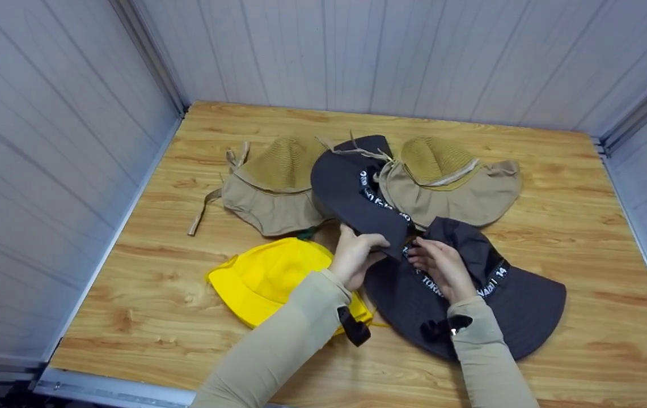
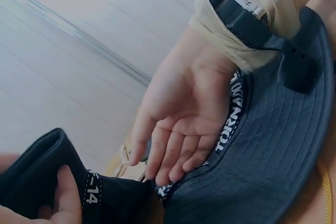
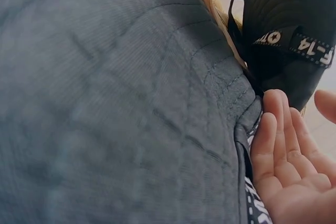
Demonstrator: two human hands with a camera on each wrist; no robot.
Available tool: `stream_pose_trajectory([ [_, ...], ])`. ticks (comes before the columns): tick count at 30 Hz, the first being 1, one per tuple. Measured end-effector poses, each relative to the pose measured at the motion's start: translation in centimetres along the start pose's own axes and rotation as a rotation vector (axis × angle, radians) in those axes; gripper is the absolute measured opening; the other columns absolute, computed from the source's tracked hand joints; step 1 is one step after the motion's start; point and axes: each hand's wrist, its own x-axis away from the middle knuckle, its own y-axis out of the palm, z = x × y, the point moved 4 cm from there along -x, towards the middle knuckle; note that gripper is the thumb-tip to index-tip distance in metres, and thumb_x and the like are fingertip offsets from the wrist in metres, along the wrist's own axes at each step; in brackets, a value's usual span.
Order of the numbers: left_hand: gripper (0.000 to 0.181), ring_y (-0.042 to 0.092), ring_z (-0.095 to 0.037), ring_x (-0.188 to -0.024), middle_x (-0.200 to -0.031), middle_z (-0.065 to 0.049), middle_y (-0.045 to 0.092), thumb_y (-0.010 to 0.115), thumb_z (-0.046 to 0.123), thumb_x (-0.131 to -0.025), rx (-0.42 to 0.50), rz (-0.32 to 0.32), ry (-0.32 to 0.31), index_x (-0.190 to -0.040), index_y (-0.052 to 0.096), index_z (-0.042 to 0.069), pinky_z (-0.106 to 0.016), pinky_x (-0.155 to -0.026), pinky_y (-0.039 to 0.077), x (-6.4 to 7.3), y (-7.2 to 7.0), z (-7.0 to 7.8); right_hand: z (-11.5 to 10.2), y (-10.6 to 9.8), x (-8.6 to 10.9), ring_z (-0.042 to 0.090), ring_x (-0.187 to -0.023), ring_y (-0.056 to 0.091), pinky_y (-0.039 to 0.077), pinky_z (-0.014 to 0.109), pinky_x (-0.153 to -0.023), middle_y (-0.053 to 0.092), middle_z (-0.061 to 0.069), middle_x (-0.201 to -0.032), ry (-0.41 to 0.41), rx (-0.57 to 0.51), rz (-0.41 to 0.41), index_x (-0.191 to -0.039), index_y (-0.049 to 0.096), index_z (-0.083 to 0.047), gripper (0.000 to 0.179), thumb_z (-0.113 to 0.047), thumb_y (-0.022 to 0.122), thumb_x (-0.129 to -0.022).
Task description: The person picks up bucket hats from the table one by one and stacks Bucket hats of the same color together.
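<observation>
Two dark wide-brimmed hats with white-lettered bands lie among other hats on the wooden table. My left hand (image 1: 352, 258) pinches the near brim edge of the upper dark hat (image 1: 340, 181), its thumb on top; the left wrist view also shows this grip on the folded brim (image 2: 31, 174). My right hand (image 1: 441, 265) is at the lettered band of the lower dark hat (image 1: 533, 300), between crown and brim. Its fingers (image 3: 286, 140) are relaxed and nearly straight, palm showing, and seem to touch that hat's edge. The lower hat's brim (image 3: 131, 98) fills much of the right wrist view.
A yellow hat (image 1: 278, 272) sits under my left forearm. Behind are two tan hats with woven crowns, one at left (image 1: 269, 209) with loose ties, one at right (image 1: 459, 204) beside the upper dark hat. Pale panel walls (image 1: 357, 51) enclose the wooden table (image 1: 147, 306).
</observation>
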Motion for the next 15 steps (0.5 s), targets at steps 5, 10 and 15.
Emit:
stream_pose_trajectory([
  [5,0.065,0.061,-0.024,-0.1,-0.129,-0.015,0.05,0.059,0.002,-0.088,0.029,0.0,-0.009,-0.145,0.03,0.01,-0.043,-0.09,0.054,-0.4,-0.4,-0.6,-0.1,0.6,0.3,0.011,-0.066,0.065,0.054,0.02,-0.065,0.07,-0.001,-0.082,0.032,0.027,-0.002,-0.107,0.061,-0.002,0.025,-0.026,0.056,-0.102],
  [10,0.065,0.059,-0.03,-0.117,-0.137,-0.019,0.049,0.053,0.0,-0.088,0.076,-0.014,-0.06,-0.147,0.026,0.008,-0.05,-0.102,0.048,-0.5,-0.8,-0.8,-0.5,1.4,0.6,0.01,-0.063,0.061,0.051,0.021,-0.063,0.068,-0.003,-0.083,0.049,0.096,-0.012,-0.104,0.063,-0.007,0.029,-0.035,0.055,-0.102],
  [15,0.07,0.059,-0.033,-0.122,-0.14,-0.021,0.05,0.054,-0.006,-0.087,0.096,-0.043,-0.071,-0.149,0.026,0.009,-0.05,-0.101,0.049,-0.5,-0.9,-1.1,-1.0,2.9,1.0,0.009,-0.072,0.065,0.054,0.022,-0.069,0.069,-0.004,-0.084,0.04,0.067,-0.093,-0.106,0.059,-0.008,0.028,-0.035,0.052,-0.103],
])
